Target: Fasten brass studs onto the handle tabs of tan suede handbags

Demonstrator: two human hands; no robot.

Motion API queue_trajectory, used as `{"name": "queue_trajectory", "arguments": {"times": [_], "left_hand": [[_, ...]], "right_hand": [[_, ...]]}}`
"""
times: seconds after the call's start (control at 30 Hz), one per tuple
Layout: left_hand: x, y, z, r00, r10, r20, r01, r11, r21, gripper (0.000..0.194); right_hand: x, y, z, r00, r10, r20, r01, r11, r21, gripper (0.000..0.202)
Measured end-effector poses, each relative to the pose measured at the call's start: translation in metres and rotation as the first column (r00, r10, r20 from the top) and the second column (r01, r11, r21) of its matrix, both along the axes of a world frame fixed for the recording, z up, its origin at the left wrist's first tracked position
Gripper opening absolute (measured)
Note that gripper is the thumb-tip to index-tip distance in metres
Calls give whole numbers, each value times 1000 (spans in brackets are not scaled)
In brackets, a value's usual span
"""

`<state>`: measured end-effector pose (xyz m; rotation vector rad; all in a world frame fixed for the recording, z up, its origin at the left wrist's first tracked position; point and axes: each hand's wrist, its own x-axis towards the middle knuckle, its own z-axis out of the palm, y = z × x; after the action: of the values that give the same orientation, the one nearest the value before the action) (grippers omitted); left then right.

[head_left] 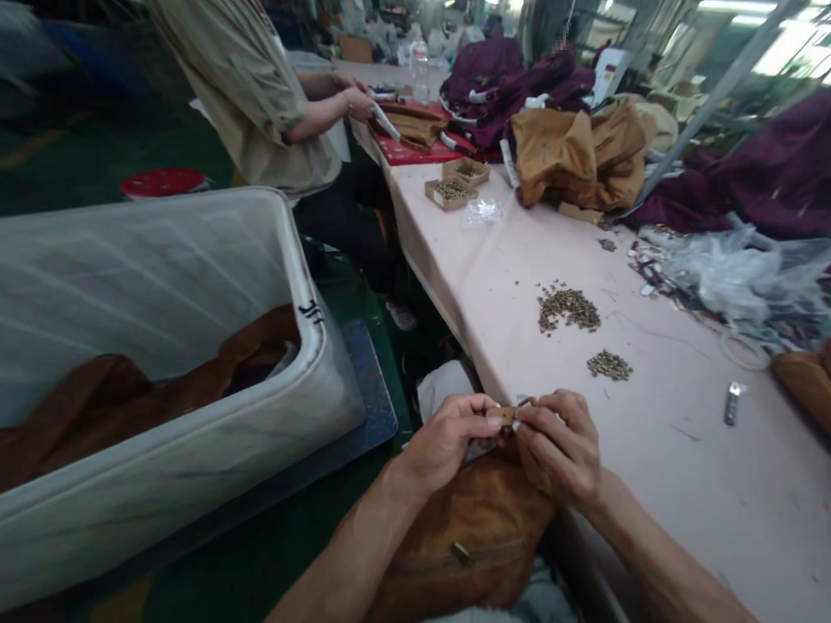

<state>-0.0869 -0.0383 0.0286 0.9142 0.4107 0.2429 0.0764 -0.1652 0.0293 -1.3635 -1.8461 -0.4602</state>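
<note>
A brown bag (480, 510) with a zipped pocket lies in my lap against the table's edge. At its top, my left hand (451, 433) pinches a small tan tab (503, 415) between thumb and fingers. My right hand (564, 441) grips the other end of the same tab, its fingertips close to those of the left. A small dark piece shows between the fingertips, too small to make out. Beyond my hands, two piles of small brass-coloured metal pieces, a smaller pile (608, 365) and a larger pile (568, 309), lie on the table (493, 303).
At left stands a big white bin (286, 381) holding brown cloth. A co-worker (260, 104) handles a brown bag at the far table end. Small boxes of metal pieces (451, 192), brown bags (571, 151), purple bags (512, 86) and clear plastic (733, 268) lie on the table.
</note>
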Motion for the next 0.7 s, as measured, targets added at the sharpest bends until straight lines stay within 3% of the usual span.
{"name": "queue_trajectory", "arguments": {"times": [0.07,0.17,0.23,0.27,0.37,0.43,0.57,0.7], "left_hand": [[3,0,1,1000,6,-12,-6,1000,19,33],[6,0,0,997,59,-44,-54,992,117,32],[7,0,-1,992,107,-67,-97,986,138,32],[8,-1,-2,988,131,-81,-119,983,138,32],[9,-2,-3,973,193,-128,-178,977,119,30],[9,-2,-2,966,218,-141,-203,973,110,28],[7,-1,-4,958,250,-140,-235,965,115,24],[4,-3,-9,955,263,-140,-245,960,138,26]], "right_hand": [[2,0,5,999,3,-38,-5,999,-46,17],[18,-7,17,977,59,-205,-107,967,-233,23],[40,-15,20,939,0,-343,-114,943,-313,26],[54,-19,18,922,-88,-377,-49,939,-340,25],[102,-31,-2,845,-437,-309,295,862,-413,17],[129,-36,-21,798,-554,-236,421,794,-439,19],[159,-35,-52,764,-630,-138,496,712,-497,27],[170,-31,-66,739,-672,-43,547,636,-545,31]]}}
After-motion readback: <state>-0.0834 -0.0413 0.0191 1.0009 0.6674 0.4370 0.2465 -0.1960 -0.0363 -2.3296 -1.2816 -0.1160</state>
